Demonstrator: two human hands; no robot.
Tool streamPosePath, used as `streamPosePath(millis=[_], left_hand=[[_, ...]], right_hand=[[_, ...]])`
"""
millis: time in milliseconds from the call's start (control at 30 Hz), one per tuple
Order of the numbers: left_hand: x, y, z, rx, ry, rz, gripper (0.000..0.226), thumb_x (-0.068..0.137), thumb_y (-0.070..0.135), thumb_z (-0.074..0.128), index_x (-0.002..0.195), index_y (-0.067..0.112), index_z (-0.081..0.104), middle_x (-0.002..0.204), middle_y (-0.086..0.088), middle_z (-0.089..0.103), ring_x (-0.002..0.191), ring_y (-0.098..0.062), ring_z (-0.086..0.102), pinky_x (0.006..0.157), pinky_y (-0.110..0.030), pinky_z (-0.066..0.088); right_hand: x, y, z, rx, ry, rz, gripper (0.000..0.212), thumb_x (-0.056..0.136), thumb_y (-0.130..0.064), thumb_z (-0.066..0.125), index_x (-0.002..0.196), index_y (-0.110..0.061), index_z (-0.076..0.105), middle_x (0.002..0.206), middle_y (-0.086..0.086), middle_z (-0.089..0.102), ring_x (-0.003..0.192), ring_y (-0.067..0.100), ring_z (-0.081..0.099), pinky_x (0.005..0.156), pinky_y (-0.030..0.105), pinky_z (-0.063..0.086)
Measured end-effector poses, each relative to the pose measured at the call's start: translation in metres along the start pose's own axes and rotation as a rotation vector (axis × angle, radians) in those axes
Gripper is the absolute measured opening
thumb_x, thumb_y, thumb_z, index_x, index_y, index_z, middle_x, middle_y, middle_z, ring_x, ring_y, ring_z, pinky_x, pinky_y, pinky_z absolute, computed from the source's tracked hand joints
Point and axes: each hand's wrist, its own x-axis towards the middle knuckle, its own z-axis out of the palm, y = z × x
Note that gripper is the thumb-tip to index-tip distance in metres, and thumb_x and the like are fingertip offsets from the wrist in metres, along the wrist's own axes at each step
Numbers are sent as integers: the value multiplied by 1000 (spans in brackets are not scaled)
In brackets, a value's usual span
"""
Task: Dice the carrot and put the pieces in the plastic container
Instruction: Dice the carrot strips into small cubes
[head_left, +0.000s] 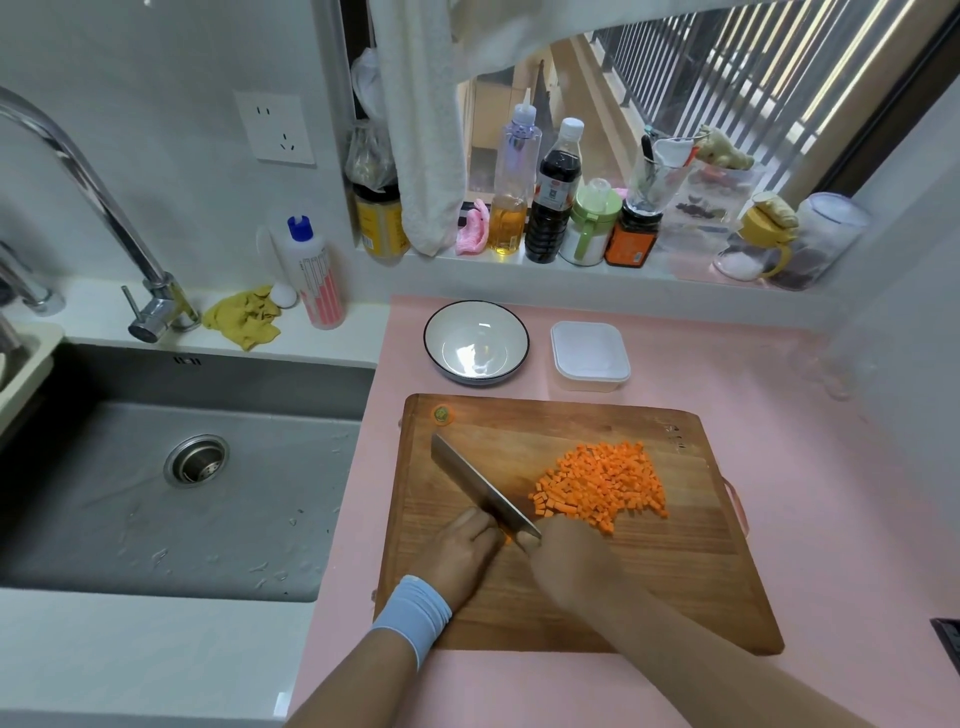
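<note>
The cleaver (480, 488) is gripped at its handle by the right hand (566, 558), fingers wrapped round it, with the blade pointing to 10 o'clock across the cutting board (649, 587). A small carrot remnant (508, 540) is held against the blade by the curled fingers of the left hand (462, 551). Diced carrot (602, 483) is heaped at the board's 1 o'clock. Beyond the board at 12 o'clock, the plastic container (589, 356) is set on the pink bench (779, 415), beside a bowl (475, 343).

Beyond my wooden chopping board (571, 597): pink counter strip (753, 374); white dark-rimmed ceramic bowl (432, 332), square translucent plastic container (592, 385), gap between them.
</note>
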Motion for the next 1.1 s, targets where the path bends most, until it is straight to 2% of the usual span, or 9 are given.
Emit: streamPosePath(millis=[67, 233, 300, 433, 500, 600, 867, 967, 1100], left_hand=[[2, 2, -2, -32, -1, 18, 16, 94, 20, 52, 93, 18, 68, 97, 6, 57, 87, -10, 55, 72, -8, 30], [2, 2, -2, -31, 83, 85, 18, 91, 18, 53, 92, 15, 71, 94, 3, 60, 88, -9, 52, 72, -15, 42], [3, 3, -2, -3, 99, 122, 18, 89, 17, 54, 92, 13, 71, 94, 1, 61, 89, -11, 53, 71, -19, 46], [3, 3, -4, 7, 121, 170, 11, 87, 12, 61, 92, 11, 71, 94, -1, 61, 89, -12, 51, 73, -19, 43], [3, 2, -2, -10, 119, 155, 8, 86, 9, 66, 94, 11, 70, 96, 0, 60, 90, -12, 51, 75, -19, 44], [1, -2, 2, -36, 112, 115, 12, 91, 15, 58, 96, 14, 69, 99, 2, 59, 91, -10, 52, 76, -19, 47], [4, 0, 2, -86, 115, 58, 6, 92, 12, 63, 93, 14, 68, 96, 2, 60, 87, -11, 54, 70, -25, 51], [3, -2, 4, -89, 114, 62, 6, 90, 9, 68, 93, 14, 69, 97, 1, 62, 87, -13, 57, 70, -26, 52], [3, -1, 1, -88, 114, 63, 8, 92, 14, 63, 95, 14, 71, 99, 0, 64, 90, -15, 59, 75, -27, 53]], right_hand=[[-4, 0, 1, -22, 15, -23, 31, 101, -41, 46, 76, -26, 56, 73, -7, 56, 72, 16, 57, 56, 30, 38], [-20, 5, 3, -6, 70, -44, 33, 100, -43, 46, 74, -25, 55, 71, -7, 55, 80, 21, 62, 68, 32, 46], [-24, 9, 2, 0, 73, -35, 34, 101, -42, 46, 72, -25, 51, 72, -7, 53, 78, 20, 61, 67, 31, 44], [-27, 18, 6, -14, 59, -7, 32, 101, -44, 45, 80, -23, 55, 74, -6, 56, 74, 17, 60, 60, 30, 36], [-28, 19, 8, -19, 54, 17, 32, 101, -44, 46, 81, -23, 58, 75, -4, 59, 74, 17, 60, 60, 30, 39], [-25, 17, 8, -9, 41, 39, 32, 100, -44, 47, 79, -23, 59, 79, -1, 64, 78, 20, 63, 66, 31, 45], [4, -11, -1, 46, -51, 35, 32, 101, -37, 49, 75, -20, 56, 70, -3, 55, 65, 15, 53, 52, 29, 34], [7, -13, -1, 64, -46, 36, 30, 100, -35, 50, 74, -20, 55, 71, -2, 56, 66, 19, 55, 53, 30, 36], [5, -7, 1, 92, -51, 24, 30, 100, -33, 49, 80, -16, 63, 74, 0, 60, 70, 19, 58, 55, 30, 39]])
